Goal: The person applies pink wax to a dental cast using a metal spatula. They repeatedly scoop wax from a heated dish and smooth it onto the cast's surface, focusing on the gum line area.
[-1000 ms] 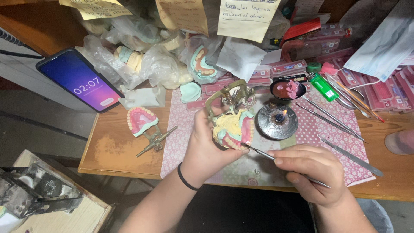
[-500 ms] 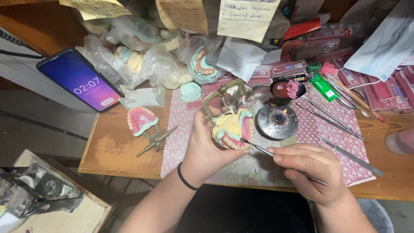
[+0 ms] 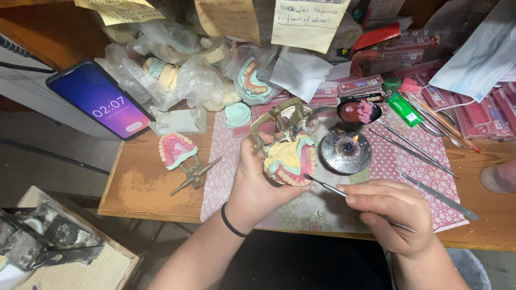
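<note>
The left hand (image 3: 252, 185) grips a denture model (image 3: 287, 161) above the worktop's front edge; the right hand (image 3: 389, 215) pinches a metal tool (image 3: 325, 185) touching its teeth. The burner flame (image 3: 350, 144) sits just beside them, so a slip could singe fingers.

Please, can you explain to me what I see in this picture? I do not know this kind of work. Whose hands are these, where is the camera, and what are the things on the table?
The camera sits on the person's head and looks down, so both hands are that person's own. The left hand holds a dental model, yellow plaster with pink gums and teeth, mounted in a brass-coloured frame. The right hand holds a thin metal tool, its tip at the teeth. On the wooden table lies a patterned mat with a small burner that is lit, a spoon with pink wax and more metal instruments. On the left are a second pink denture and a phone. Bags of plaster casts are behind.
</note>
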